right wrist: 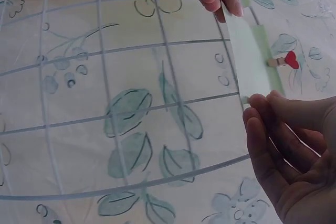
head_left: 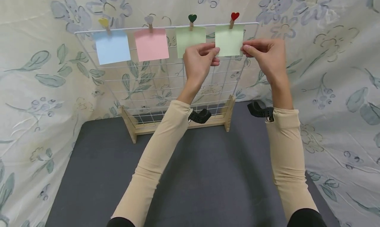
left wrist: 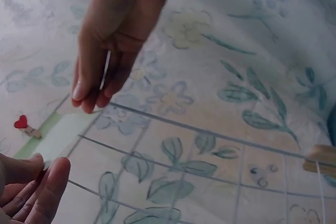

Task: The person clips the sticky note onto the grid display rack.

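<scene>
A pale green paper note hangs from the right part of the rack's top wire under a clothespin with a red heart. My left hand pinches its lower left edge between thumb and fingers. On the other side, my right hand pinches the right edge. Both hands and the note also show in the right wrist view, where the red-heart clothespin sits on the note's top edge. The white wire grid rack stands upright on a wooden base.
Left of the held note hang another green note with a dark green heart clothespin, a pink note with a white one, and a blue note with a yellow one. Floral cloth surrounds the dark grey table.
</scene>
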The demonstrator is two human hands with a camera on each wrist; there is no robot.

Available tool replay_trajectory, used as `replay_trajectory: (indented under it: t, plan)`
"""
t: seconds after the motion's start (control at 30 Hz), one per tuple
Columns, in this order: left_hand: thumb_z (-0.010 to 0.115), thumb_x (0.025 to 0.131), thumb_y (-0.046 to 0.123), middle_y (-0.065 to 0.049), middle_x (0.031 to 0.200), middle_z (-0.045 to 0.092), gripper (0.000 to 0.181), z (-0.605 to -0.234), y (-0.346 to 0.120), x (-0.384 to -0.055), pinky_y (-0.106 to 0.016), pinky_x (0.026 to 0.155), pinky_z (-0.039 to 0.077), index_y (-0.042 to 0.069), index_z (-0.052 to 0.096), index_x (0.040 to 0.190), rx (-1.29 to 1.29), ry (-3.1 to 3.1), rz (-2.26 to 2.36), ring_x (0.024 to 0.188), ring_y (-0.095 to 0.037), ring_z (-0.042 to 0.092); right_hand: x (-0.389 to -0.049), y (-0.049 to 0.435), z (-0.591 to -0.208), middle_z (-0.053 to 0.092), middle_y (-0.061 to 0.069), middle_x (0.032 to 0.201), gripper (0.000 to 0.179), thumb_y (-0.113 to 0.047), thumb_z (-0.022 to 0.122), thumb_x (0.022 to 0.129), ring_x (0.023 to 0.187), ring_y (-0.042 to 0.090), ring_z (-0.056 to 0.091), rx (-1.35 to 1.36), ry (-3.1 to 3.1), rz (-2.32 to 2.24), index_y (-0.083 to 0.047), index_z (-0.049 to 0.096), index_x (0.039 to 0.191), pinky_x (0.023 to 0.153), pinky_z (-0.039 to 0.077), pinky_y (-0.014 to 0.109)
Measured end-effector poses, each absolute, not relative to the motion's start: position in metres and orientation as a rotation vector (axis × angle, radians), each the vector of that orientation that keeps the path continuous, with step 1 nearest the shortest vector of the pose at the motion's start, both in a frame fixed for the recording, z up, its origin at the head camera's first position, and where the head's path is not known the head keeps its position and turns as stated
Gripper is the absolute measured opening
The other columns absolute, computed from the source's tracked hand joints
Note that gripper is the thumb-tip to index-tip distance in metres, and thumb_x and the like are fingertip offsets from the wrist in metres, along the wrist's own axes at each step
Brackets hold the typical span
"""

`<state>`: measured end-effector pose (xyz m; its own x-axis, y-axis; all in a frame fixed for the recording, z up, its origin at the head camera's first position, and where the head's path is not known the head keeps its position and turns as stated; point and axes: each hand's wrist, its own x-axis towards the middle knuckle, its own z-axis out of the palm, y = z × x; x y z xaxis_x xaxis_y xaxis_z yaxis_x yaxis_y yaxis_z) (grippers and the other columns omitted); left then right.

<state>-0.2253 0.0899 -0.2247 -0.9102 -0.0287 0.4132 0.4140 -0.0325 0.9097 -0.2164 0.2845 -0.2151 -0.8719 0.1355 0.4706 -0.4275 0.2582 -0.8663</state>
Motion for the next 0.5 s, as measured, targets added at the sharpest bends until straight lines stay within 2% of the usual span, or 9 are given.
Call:
replay_trajectory:
  t: [0.3, 0.5]
  plan:
    - [0.072, 0.088, 0.005, -0.013, 0.086, 0.073, 0.014, -0.247, 0.093, -0.220, -0.023, 0.061, 0.061, -0.006, 0.072, 0.098, -0.429, -1.951, -1.957, 0.063, -0.020, 0.070, -0.213, 0.287, -0.240, 0.072, -0.006, 0.089, 0.025, -0.010, 0.071, 0.090, 0.079, 0.013, 0.068, 0.305, -2.212, 1.574, 0.005, 0.072, 0.109, 0.073, 0.058, 0.014]
    - [0.072, 0.090, 0.009, -0.011, 0.086, 0.074, 0.012, -0.257, 0.090, -0.213, -0.019, 0.059, 0.059, -0.002, 0.075, 0.095, -0.449, -2.072, -1.730, 0.066, -0.016, 0.070, -0.210, 0.280, -0.250, 0.072, -0.004, 0.091, 0.024, -0.011, 0.069, 0.092, 0.078, 0.010, 0.069, 0.358, -2.284, 1.560, 0.007, 0.071, 0.108, 0.070, 0.058, 0.015]
